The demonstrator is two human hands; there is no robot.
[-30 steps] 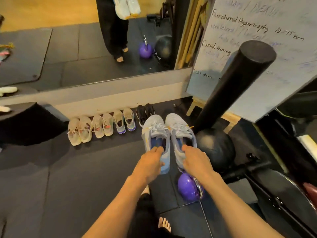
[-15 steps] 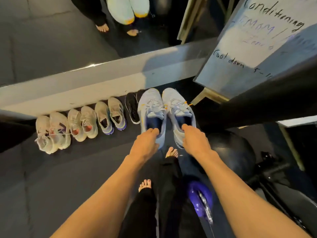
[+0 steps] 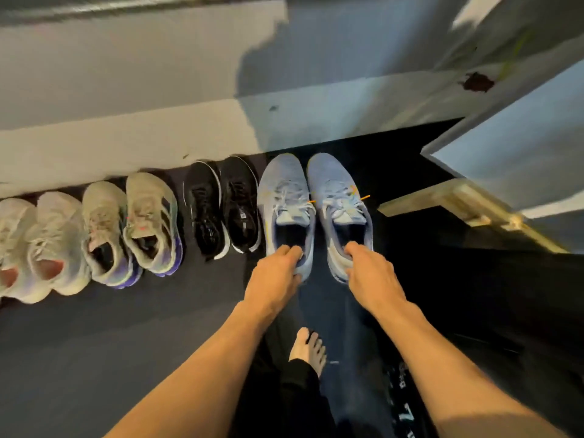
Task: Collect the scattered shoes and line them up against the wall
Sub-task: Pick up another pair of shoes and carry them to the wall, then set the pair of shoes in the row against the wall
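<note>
Gripping the heel collar of the left blue shoe [image 3: 286,197], our left hand [image 3: 274,275] has its fingers curled down into the shoe's opening and its thumb under the back. Our right hand [image 3: 370,273] holds the right blue shoe [image 3: 339,197] the same way, fingers hooked inside the collar. Both shoes sit side by side, almost touching, toes pointing at the wall [image 3: 126,143], with a strip of dark floor between the toes and its base; we cannot tell whether the soles rest on the floor or hang just above it. Just left of them stands a black pair [image 3: 221,203], toes close to the wall, then a beige pair [image 3: 132,229] with purple soles, then a white pair [image 3: 44,248] with pink insides at the frame's edge, all in one row along the wall. Grey floor mat [image 3: 94,343] spreads under our left forearm. Between our arms a bare foot [image 3: 308,346] shows below a dark trouser leg. To the right, a wooden easel foot [image 3: 467,200] carries a leaning whiteboard [image 3: 521,147].
</note>
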